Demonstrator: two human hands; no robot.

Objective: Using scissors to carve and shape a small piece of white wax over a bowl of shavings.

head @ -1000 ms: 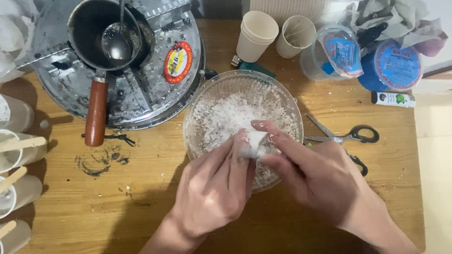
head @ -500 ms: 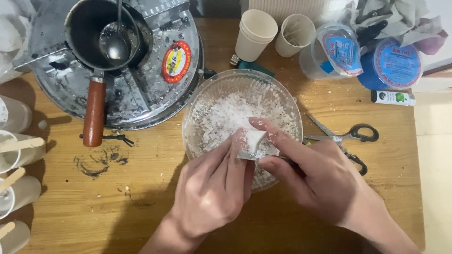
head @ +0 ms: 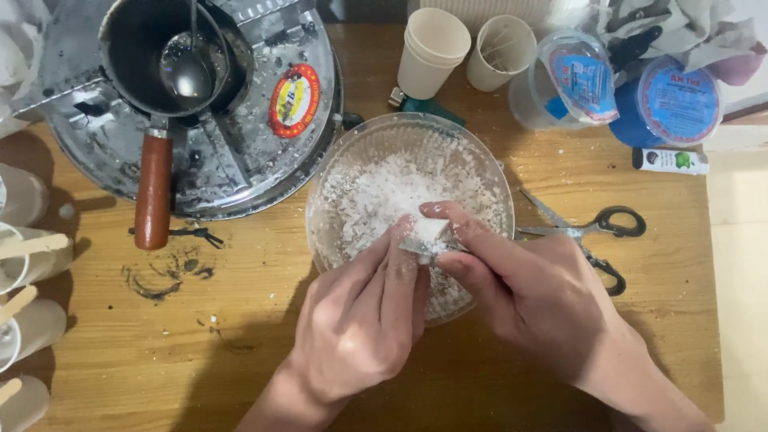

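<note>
A clear glass bowl full of white flakes stands in the middle of the wooden table. Over its near half, my left hand and my right hand meet, and both pinch a small white chunk between their fingertips. The chunk sits just above the flakes. My hands cover the bowl's near rim.
At the back left, a dark saucepan with a ladle and reddish handle rests on a round metal stove. Paper cups and lidded plastic tubs line the back. Scissors lie right of the bowl. White cups with wooden sticks stand along the left edge.
Both hands stay on the white chunk over the bowl, with only slight finger shifts. Nothing else has moved.
</note>
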